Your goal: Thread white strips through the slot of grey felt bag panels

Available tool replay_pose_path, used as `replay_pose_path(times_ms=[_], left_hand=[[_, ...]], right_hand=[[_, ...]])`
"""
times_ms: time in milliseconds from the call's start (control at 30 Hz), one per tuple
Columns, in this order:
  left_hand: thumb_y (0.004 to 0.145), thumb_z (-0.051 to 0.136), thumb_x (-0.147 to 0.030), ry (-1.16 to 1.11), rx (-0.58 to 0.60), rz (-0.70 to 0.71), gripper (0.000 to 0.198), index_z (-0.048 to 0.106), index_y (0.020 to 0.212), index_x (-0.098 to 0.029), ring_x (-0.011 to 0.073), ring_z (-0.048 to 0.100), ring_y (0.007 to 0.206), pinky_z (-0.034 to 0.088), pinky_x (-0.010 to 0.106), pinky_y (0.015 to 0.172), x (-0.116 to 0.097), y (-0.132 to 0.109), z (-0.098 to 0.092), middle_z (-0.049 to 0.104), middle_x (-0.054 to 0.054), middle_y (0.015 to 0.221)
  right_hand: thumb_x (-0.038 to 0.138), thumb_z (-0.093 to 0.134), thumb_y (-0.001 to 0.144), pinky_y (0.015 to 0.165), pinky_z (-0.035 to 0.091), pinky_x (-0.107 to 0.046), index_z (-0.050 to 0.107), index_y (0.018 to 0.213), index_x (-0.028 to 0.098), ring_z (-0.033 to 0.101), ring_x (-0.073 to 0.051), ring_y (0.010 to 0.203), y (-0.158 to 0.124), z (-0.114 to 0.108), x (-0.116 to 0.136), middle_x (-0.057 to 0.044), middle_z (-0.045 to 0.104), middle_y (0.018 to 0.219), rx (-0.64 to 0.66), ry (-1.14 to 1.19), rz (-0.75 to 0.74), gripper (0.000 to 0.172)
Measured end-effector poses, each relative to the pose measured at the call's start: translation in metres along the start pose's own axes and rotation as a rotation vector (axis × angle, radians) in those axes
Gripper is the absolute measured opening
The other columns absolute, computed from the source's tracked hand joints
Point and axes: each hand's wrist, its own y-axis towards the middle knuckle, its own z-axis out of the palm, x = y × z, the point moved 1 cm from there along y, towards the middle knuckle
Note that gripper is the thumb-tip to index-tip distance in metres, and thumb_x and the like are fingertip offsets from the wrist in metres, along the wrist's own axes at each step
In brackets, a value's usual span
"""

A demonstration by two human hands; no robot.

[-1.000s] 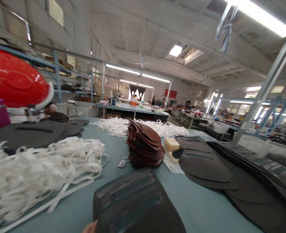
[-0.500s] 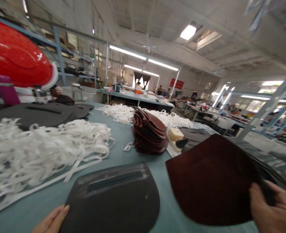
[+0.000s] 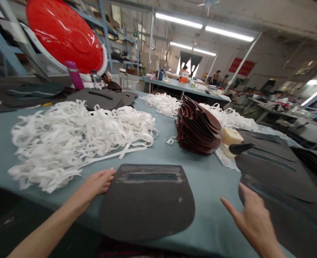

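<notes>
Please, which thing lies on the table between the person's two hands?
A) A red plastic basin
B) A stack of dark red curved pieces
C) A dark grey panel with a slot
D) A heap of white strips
C. The dark grey panel lies on the blue-grey table between the left hand and the right hand.

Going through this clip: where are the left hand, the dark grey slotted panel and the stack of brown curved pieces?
left hand (image 3: pixel 97 184): head view, on the back of the hand.
dark grey slotted panel (image 3: pixel 147 209): head view, on the middle of the panel, below its slot.
stack of brown curved pieces (image 3: pixel 197 127): head view, on the middle of the stack.
</notes>
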Motion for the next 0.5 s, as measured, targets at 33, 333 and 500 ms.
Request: replay_pose_path(times_ms=[33, 333, 500], left_hand=[[0.067, 0.069, -0.058, 0.005, 0.005, 0.003, 0.055, 0.066, 0.099, -0.014, 0.0214, 0.068, 0.079, 0.053, 0.027, 0.065, -0.005, 0.004, 0.004, 0.072, 0.012, 0.093], [0.065, 0.078, -0.041, -0.206, 0.24, -0.086, 0.054, 0.062, 0.108, -0.012, 0.0251, 0.069, 0.074, 0.055, 0.035, 0.069, -0.011, 0.008, 0.037, 0.073, 0.012, 0.089], [0.069, 0.075, -0.033, -0.439, 0.48, -0.128, 0.048, 0.062, 0.11, -0.012, 0.026, 0.069, 0.086, 0.053, 0.037, 0.082, -0.011, -0.011, 0.029, 0.071, 0.014, 0.103]], right_hand=[[0.066, 0.054, 0.076, 0.094, 0.039, -0.053, 0.051, 0.124, 0.01, 0.049, -0.037, 0.114, 0.003, 0.021, 0.019, -0.022, 0.056, 0.119, 0.061, 0.062, -0.032, 0.073], [0.035, 0.069, 0.069, 0.089, 0.043, -0.046, 0.066, 0.096, 0.014, 0.06, -0.033, 0.097, 0.03, 0.112, 0.12, -0.015, 0.067, 0.096, 0.375, 0.484, 0.214, 0.034], [0.037, 0.066, 0.074, 0.075, 0.052, -0.039, 0.066, 0.103, 0.015, 0.068, -0.025, 0.078, 0.015, 0.072, 0.11, -0.009, 0.072, 0.089, 0.795, 1.125, 0.445, 0.036]])
